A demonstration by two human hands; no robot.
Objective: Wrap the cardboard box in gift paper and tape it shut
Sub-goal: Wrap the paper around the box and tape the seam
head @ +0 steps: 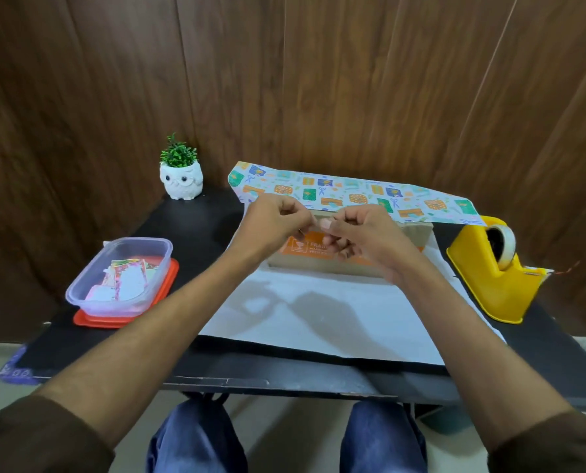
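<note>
In the middle of the frame your left hand (273,222) and right hand (365,233), fingers curled, pinch a small pale strip (324,222) over the cardboard box (305,263), which lies long from left to right on the gift paper (318,315), orange label (298,248) facing you.

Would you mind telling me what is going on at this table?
A person's left hand and right hand pinch what looks like a strip of clear tape between them, above a brown cardboard box with an orange label. The box sits on patterned gift paper, white side up, whose far flap lies over its top. A yellow tape dispenser stands at right.
</note>
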